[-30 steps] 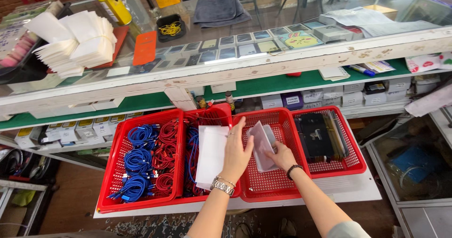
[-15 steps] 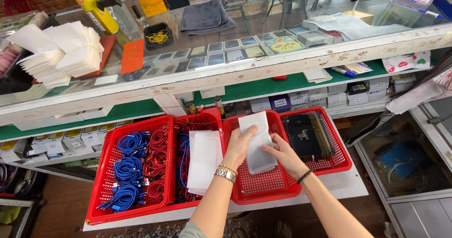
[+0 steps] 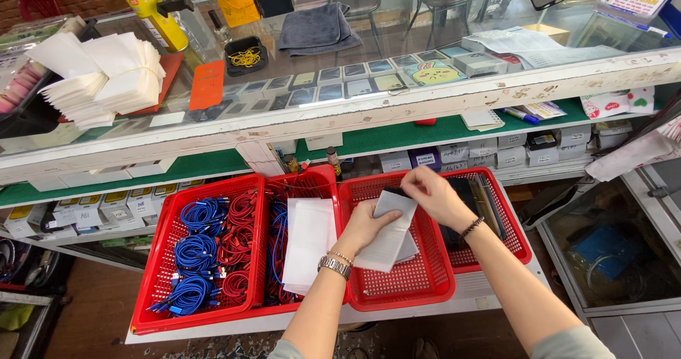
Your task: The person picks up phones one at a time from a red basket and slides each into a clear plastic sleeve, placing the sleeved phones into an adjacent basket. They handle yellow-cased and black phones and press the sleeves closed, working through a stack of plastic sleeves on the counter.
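My left hand [image 3: 367,225] grips a flat white pouch [image 3: 389,237] over the middle red basket [image 3: 404,294]. My right hand [image 3: 434,194] pinches the pouch's upper end near its top edge. A second white sheet shows just behind the pouch. To the left, a stack of white pouches [image 3: 309,242] lies across coiled cables. The left red basket [image 3: 186,309] holds several coiled blue cables [image 3: 193,252] and red cables [image 3: 237,242]. The right red basket [image 3: 511,240] holds dark flat items [image 3: 474,197], partly hidden by my right forearm.
A glass counter [image 3: 355,111] runs across above the baskets, carrying a bundle of white pouches [image 3: 106,79], an orange card, a grey cloth [image 3: 318,27] and small cards under the glass. Boxes line the green shelf [image 3: 397,135] below. A glass cabinet [image 3: 617,252] stands at right.
Both hands have shifted the white pouch lower and rightward over the middle basket; my right hand rose to its top edge. The view tilted slightly.
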